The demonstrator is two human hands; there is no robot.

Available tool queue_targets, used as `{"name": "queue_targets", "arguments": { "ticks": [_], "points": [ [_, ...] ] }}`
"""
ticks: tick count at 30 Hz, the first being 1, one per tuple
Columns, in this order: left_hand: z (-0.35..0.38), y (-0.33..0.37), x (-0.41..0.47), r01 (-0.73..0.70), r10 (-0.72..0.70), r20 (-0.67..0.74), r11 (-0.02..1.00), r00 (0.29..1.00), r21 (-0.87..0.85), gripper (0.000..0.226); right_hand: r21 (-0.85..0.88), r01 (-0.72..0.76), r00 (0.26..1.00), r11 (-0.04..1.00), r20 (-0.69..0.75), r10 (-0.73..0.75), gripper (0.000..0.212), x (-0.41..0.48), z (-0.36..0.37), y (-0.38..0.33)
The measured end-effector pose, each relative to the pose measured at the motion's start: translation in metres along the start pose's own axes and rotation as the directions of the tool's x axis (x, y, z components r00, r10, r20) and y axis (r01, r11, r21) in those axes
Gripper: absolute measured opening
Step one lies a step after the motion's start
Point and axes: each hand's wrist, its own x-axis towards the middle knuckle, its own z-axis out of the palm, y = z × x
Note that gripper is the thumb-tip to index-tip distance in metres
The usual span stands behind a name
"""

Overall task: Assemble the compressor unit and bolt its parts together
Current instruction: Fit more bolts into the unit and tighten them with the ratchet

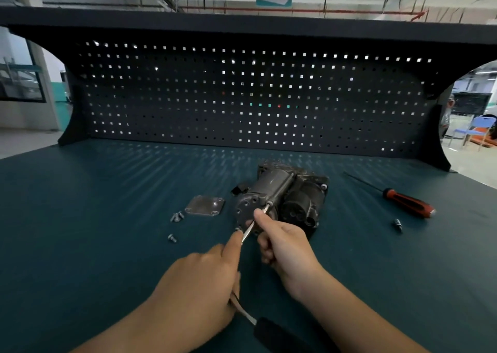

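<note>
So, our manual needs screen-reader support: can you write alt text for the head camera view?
A person's right hand grips a thin metal tool against the end of a compressor unit on a green bench; the left hand extends a forefinger to it. A cover plate, loose bolts and a red-handled screwdriver lie nearby.

2 hands at a compressor unit (279, 194) on the desk (80, 218).
The right hand (285, 247) grips a thin metal tool (248, 231) at the unit's round end; the left hand (199, 280) touches it with its index finger. A plate (205, 205) and 3 bolts (177, 216) lie left, a screwdriver (408, 203) right.
</note>
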Motion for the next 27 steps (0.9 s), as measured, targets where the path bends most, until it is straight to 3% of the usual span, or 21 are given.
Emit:
{"name": "queue_targets", "arguments": {
  "ticks": [1,2,3,4,5,6,7,8,9,11,14,16,17,18,19,21,23,24,25,26,27],
  "points": [
    [0.0,-0.002,-0.001,0.089,-0.098,-0.024,0.968,0.995,-0.236,0.047,0.018,0.013,1.0,1.0,0.016,-0.013,0.028,0.0,0.0,0.0],
    [-0.001,-0.002,-0.002,0.199,-0.223,0.019,0.821,0.975,-0.535,0.036,0.04,0.017,0.999,0.999,0.03,-0.018,0.027,0.001,-0.001,0.0],
    [-0.003,-0.001,-0.003,0.296,-0.257,0.176,0.571,0.95,-0.765,0.032,0.064,0.011,0.999,0.998,0.043,-0.014,0.026,0.001,-0.002,0.0],
    [-0.008,0.003,-0.003,0.415,-0.255,0.359,0.223,0.898,-0.882,0.03,0.09,-0.002,0.999,0.996,0.053,-0.002,0.025,0.001,-0.002,0.0],
    [-0.006,0.002,-0.003,0.471,-0.206,0.492,-0.145,0.846,-0.87,0.025,0.117,-0.02,0.998,0.993,0.063,0.012,0.024,0.001,-0.003,0.0],
    [-0.006,0.003,-0.002,0.462,-0.155,0.566,-0.425,0.81,-0.778,0.025,0.141,-0.036,0.997,0.989,0.073,0.026,0.023,0.001,-0.003,0.0],
    [-0.005,0.002,-0.001,0.425,-0.115,0.594,-0.593,0.796,-0.684,0.028,0.155,-0.049,0.996,0.987,0.08,0.037,0.023,0.002,-0.003,-0.001],
    [-0.007,0.002,-0.001,0.418,-0.089,0.61,-0.65,0.787,-0.634,0.027,0.16,-0.057,0.995,0.986,0.084,0.044,0.023,0.002,-0.003,-0.001],
    [-0.008,0.002,-0.001,0.431,-0.101,0.613,-0.623,0.783,-0.653,0.021,0.157,-0.06,0.995,0.986,0.084,0.048,0.024,0.002,-0.002,-0.001],
    [-0.007,0.002,-0.001,0.477,-0.239,0.582,-0.381,0.777,-0.792,0.024,0.141,-0.054,0.996,0.988,0.074,0.043,0.027,0.002,-0.001,0.001],
    [-0.006,-0.001,-0.002,0.392,-0.348,0.298,0.24,0.889,-0.888,0.04,0.062,-0.013,1.0,0.998,0.025,0.011,0.032,0.001,0.0,0.002],
    [-0.007,-0.005,-0.003,0.249,-0.288,0.042,0.734,0.957,-0.632,0.034,-0.007,0.026,0.999,1.0,-0.019,-0.027,0.038,0.001,-0.001,0.003],
    [-0.005,-0.005,-0.003,0.172,-0.201,-0.052,0.927,0.978,-0.333,0.043,-0.019,0.035,0.999,0.999,-0.036,-0.036,0.041,0.001,-0.001,0.004],
    [0.0,-0.003,-0.002,0.055,-0.051,-0.103,0.998,0.993,0.043,0.054,-0.008,0.035,0.999,0.999,-0.037,-0.035,0.044,0.001,-0.001,0.004],
    [0.002,0.0,-0.001,-0.042,0.062,-0.054,0.946,0.997,0.322,0.059,0.027,0.02,1.0,0.999,-0.022,-0.019,0.043,0.001,-0.001,0.003],
    [0.0,0.003,-0.002,-0.176,0.159,0.077,0.923,0.984,0.343,0.061,0.132,-0.046,0.999,0.99,0.031,0.042,0.033,-0.001,0.001,0.001],
    [0.003,0.005,-0.001,-0.021,0.019,-0.045,0.999,0.999,-0.043,0.067,0.197,-0.089,0.995,0.976,0.072,0.076,0.026,-0.001,0.001,0.0],
    [0.0,0.005,0.001,0.125,-0.129,0.002,0.95,0.992,-0.285,0.057,0.217,-0.096,0.993,0.971,0.085,0.079,0.025,0.0,0.0,0.0],
    [-0.006,0.007,0.002,0.267,-0.241,0.123,0.763,0.963,-0.589,0.047,0.233,-0.098,0.992,0.968,0.095,0.078,0.024,0.001,-0.001,0.0],
    [-0.01,0.005,0.0,0.402,-0.276,0.306,0.43,0.911,-0.809,0.042,0.243,-0.099,0.992,0.965,0.101,0.076,0.023,0.002,-0.001,0.0],
    [-0.01,0.001,-0.003,0.5,-0.203,0.494,-0.024,0.845,-0.866,0.036,0.248,-0.101,0.991,0.964,0.105,0.076,0.022,0.002,0.0,-0.001]
  ]
}}
